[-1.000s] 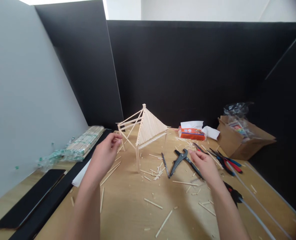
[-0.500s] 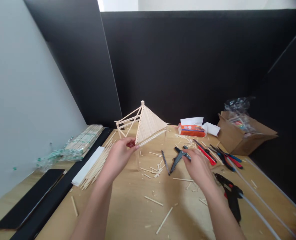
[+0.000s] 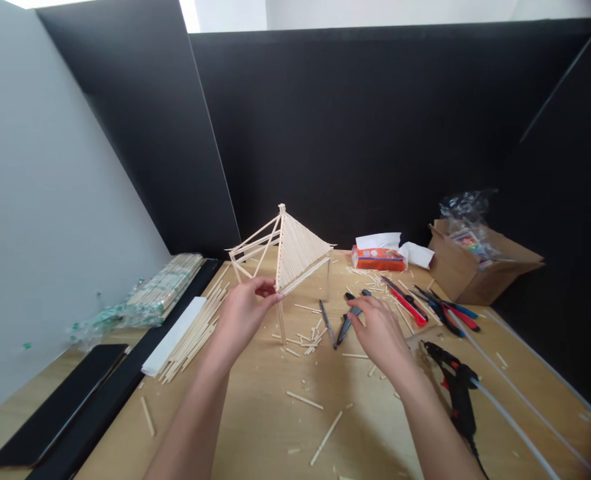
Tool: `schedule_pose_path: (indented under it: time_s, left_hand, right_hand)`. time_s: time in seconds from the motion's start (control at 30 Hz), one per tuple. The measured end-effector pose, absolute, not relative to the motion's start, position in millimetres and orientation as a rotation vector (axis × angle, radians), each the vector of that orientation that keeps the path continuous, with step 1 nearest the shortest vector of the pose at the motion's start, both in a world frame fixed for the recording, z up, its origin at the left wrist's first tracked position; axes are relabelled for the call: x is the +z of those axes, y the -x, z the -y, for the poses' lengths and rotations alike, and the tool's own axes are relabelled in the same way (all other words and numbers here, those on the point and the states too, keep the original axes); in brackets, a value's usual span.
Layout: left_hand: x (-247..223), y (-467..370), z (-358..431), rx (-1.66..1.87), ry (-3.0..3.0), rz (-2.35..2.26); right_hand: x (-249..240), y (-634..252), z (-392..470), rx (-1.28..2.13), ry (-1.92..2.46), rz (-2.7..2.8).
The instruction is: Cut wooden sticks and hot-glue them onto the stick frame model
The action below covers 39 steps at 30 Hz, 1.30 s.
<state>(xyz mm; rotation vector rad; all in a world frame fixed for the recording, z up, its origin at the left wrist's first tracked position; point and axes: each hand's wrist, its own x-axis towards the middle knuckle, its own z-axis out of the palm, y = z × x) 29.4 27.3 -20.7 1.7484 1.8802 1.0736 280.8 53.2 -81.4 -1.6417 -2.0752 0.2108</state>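
Note:
My left hand (image 3: 248, 307) pinches the near lower corner of the roof of a stick model (image 3: 302, 257), a small pavilion with a pointed roof. One roof face is covered with sticks laid side by side, while bare frame shows at the left. My right hand (image 3: 379, 330) is above the table with its thumb and fingers apart, over grey-handled cutters (image 3: 344, 328). The fingers partly cover the cutters, and whether they touch them is hard to see. A dark pen (image 3: 327, 323) lies just left of the cutters.
Loose sticks (image 3: 195, 337) and a bagged bundle (image 3: 165, 287) lie left. Offcuts (image 3: 312, 340) dot the table. Right are a red utility knife (image 3: 410, 307), pliers (image 3: 450, 310), a corded glue gun (image 3: 458, 387) and a cardboard box (image 3: 458, 270). A tissue pack (image 3: 379, 258) lies behind.
My right hand's fingers have spread and the cutters now lie lower and more covered by the hand. My left hand keeps its pinch on the model. The view has shifted slightly.

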Motion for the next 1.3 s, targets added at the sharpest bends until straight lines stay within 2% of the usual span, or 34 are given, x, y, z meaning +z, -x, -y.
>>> schedule_pose_path:
  time_s: [0.37,0.67,0.87,1.07,1.3]
  left_hand:
    - [-23,-29,-25,1.095,-1.806,-1.966]
    - [-21,-33,-24,1.099,-1.850,-1.913]
    - [-16,-4,-24,0.992,-1.736,-1.779]
    - [-22,22,-32,1.343,-1.644,-2.069]
    - [-29,3,-42,1.325,-1.738,-2.102]
  right_hand:
    - [-80,-280,-51,0.222,1.634,2.080]
    - [-83,-279,-53,0.229,1.630,2.088]
    - [-83,-280,-52,0.219,1.621,2.096]
    - [-84,-279,-52,0.220,1.615,2.102]
    - [-87,-278,-53,0.221,1.608,2.113]
